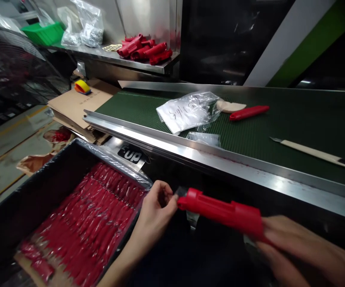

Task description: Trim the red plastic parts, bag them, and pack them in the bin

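In front of the conveyor, a red plastic handle shell [220, 209] with an open slot along its side is held level. My right hand [300, 247], blurred by motion, has its fingers closed round the right end of the shell. My left hand [157, 205] is at the other end, thumb and fingers pinched together. At those fingertips a small dark piece [181, 191] shows against the shell's tip; its kind I cannot make out.
Left stands a dark bin [79, 149] with bagged red parts [91, 215]. On the green conveyor belt [136, 104] lie plastic bags [187, 111], a red handle [249, 113] and a thin-bladed knife [312, 150]. Red shells [145, 50] are piled on the shelf. Cardboard [82, 101] is stacked left.
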Demonstrator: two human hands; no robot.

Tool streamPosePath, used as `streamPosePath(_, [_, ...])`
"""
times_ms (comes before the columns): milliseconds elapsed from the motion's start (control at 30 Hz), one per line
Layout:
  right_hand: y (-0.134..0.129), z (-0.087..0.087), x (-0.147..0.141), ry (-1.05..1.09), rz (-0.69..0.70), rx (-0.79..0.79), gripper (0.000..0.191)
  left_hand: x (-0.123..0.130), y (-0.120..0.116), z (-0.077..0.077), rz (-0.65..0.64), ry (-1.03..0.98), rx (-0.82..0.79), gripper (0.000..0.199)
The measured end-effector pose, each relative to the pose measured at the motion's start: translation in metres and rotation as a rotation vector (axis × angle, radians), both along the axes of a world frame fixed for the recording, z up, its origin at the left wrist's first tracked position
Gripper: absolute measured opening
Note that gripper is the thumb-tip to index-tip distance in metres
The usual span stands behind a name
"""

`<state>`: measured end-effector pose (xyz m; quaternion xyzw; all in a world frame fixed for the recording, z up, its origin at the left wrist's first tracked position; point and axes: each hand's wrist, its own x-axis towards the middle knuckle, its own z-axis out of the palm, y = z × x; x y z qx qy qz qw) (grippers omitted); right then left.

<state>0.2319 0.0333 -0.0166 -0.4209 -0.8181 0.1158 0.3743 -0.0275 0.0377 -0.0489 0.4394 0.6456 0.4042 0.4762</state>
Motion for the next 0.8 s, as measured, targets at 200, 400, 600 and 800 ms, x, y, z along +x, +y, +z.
streamPosePath(200, [-0.003,-0.006,-0.008,-0.167,0.242,0.107,0.041,0.002,0.000,0.008,-0.023,-0.079,-0.043,0.016])
streamPosePath(400, [-0.005,-0.008,-0.013,-0.335,0.236,0.255,0.033,0.004,-0.010,0.010,-0.066,0.030,0.072,0.010])
streamPosePath(600, [0.004,-0.001,-0.021,-0.548,0.459,0.311,0.038,0.005,-0.017,-0.001,-0.077,0.117,0.209,0.014])
streamPosePath(800, [0.000,-0.019,-0.040,-0.294,0.325,0.259,0.027,0.024,-0.037,-0.024,0.014,0.112,0.249,0.018])
